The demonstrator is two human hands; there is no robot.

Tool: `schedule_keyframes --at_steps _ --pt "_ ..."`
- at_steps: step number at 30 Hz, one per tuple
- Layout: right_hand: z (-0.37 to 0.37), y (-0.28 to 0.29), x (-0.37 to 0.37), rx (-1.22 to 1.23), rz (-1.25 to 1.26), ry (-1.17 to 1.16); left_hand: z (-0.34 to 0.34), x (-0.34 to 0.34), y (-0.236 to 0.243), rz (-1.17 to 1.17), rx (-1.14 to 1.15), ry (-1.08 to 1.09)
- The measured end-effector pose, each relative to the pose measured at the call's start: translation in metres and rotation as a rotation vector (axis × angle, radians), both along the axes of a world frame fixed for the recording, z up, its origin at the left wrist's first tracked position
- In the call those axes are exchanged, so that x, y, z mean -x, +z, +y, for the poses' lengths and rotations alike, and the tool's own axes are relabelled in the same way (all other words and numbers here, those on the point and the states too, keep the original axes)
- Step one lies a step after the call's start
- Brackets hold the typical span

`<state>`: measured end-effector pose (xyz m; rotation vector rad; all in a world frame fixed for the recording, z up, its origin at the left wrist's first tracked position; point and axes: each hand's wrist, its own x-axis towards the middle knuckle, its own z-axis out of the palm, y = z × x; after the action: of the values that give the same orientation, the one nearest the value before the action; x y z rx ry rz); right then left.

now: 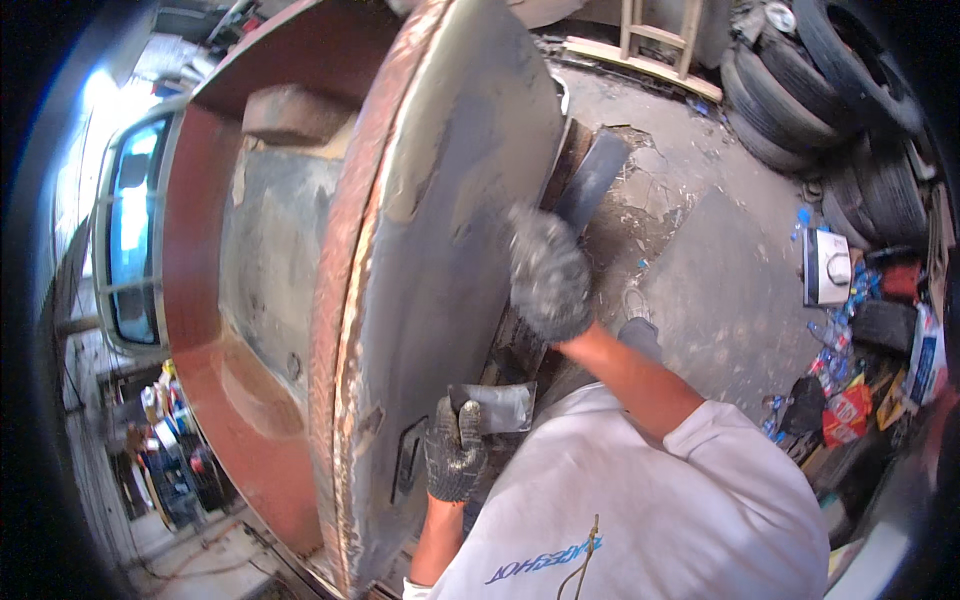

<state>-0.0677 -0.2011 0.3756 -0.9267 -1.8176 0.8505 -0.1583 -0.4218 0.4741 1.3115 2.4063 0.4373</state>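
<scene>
A large grey car body panel, bare metal with rusty red edges, stands in front of me. My right hand, in a grey knit glove, is blurred and lies against the panel's right side; whether it holds anything I cannot tell. My left hand, also gloved, grips a flat metal putty spreader close to the panel's lower edge. I wear a white shirt.
A red-primed car body with a window opening sits at the left. Stacked tyres line the far right. Litter, bottles and a white box lie on the concrete floor. A wooden frame rests at the back.
</scene>
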Motion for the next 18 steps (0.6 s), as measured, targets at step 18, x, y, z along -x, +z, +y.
schedule_keyframes --at_steps 18 --pt "-0.035 -0.016 0.018 -0.301 -0.213 0.239 -0.064 -0.035 -0.016 -0.251 -0.080 0.368"
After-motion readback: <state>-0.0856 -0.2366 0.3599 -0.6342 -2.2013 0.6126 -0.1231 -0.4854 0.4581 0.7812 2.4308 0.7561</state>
